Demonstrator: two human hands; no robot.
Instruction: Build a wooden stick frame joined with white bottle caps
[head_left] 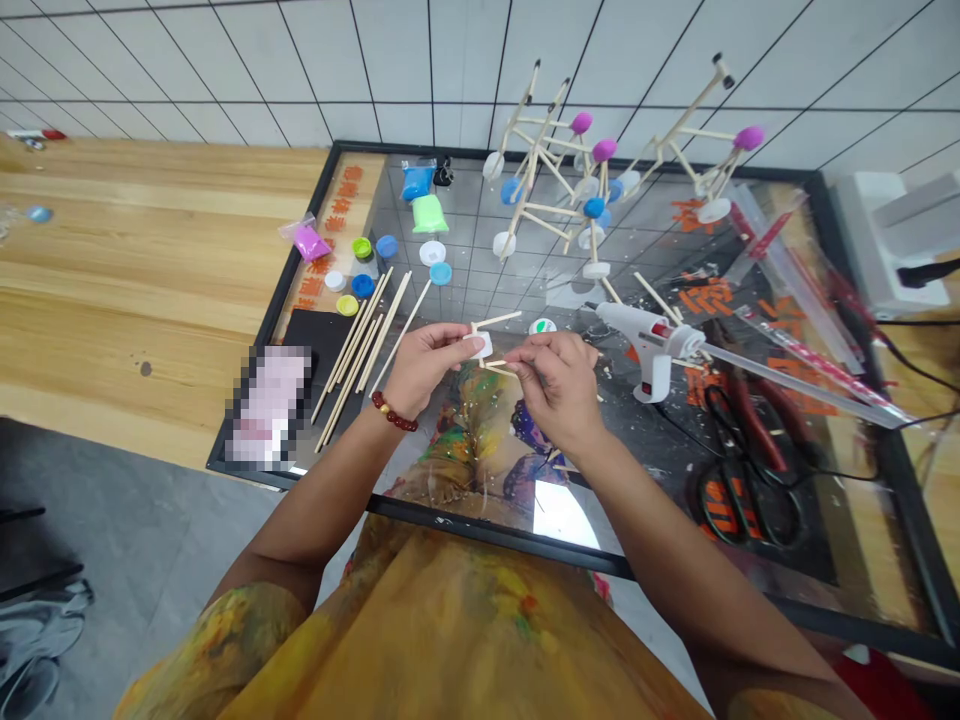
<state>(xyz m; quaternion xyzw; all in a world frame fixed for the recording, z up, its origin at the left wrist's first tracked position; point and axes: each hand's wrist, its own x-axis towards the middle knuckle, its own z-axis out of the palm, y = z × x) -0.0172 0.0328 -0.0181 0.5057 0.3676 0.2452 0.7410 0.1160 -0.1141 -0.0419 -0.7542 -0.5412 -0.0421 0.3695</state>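
The left hand (424,372), a red bead bracelet (394,411) on its wrist, and the right hand (555,388) meet above a black-framed glass panel (487,535) on a wood-grain desk (127,300). Their fingers (457,345) are closed in tight pinches on a small assembly of pale wooden sticks (480,345), held in the air between them; a white square block sits at its joint, partly hidden by the fingertips. Beyond it stand finished stick frames (547,170) with glossy purple and blue ovals and white discs. To the left lie loose wooden sticks (352,360), small round tubs of coloured clay (362,248), and soft clay in clear bags, including a blue bag (416,182). On the right are a white plastic hot glue gun (637,340), a long translucent glue stick (795,385), and black-and-orange scissors (739,510), partly overlapped by a dark cord. A pale pink object (266,405) is pixelated beyond recognition. Orange characters (705,295) show under the glass, but glare and the angle leave them unreadable.
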